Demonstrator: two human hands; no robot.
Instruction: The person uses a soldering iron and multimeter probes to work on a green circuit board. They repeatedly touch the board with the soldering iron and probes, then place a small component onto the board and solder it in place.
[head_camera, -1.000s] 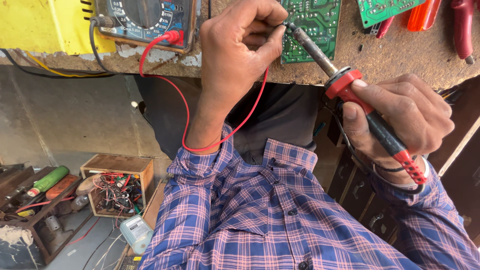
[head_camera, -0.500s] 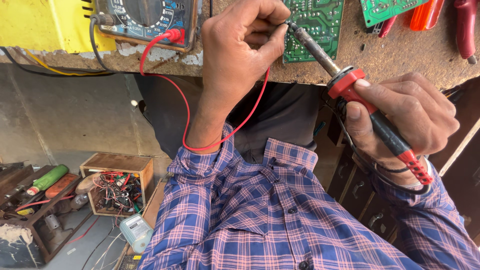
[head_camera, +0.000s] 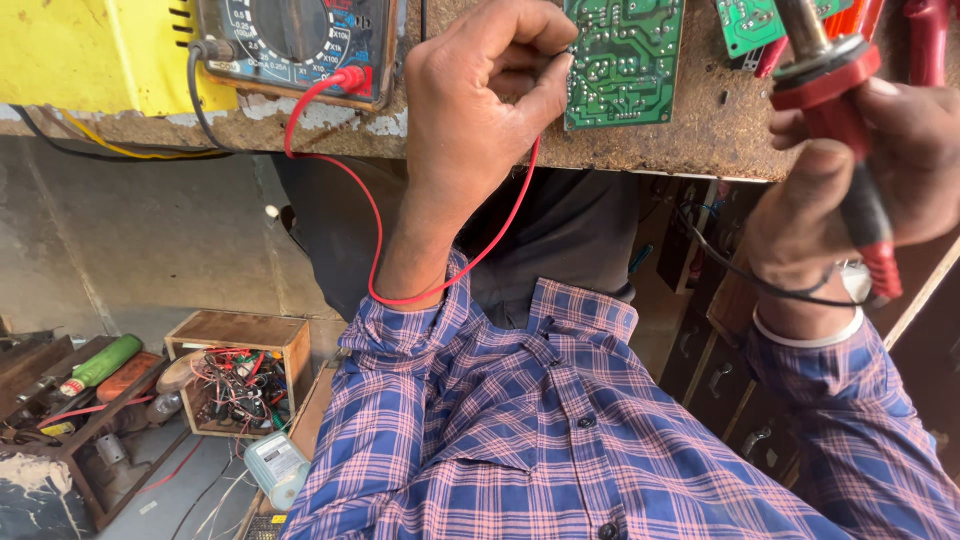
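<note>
Left hand (head_camera: 480, 100) is pinching something thin right at the green circuit board's (head_camera: 622, 62) left edge. Right hand (head_camera: 870, 170) is fisted around the red soldering iron (head_camera: 835, 110), well off to the board's right, shaft pointing up-left.

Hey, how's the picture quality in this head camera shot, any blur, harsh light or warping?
Head view: bright daylight on the yellow case and left hand; the soldering iron in the right hand looms large and slightly soft near the lens; floor clutter around the wooden box sits in dimmer shade; edges look wide-angle stretched.
</note>
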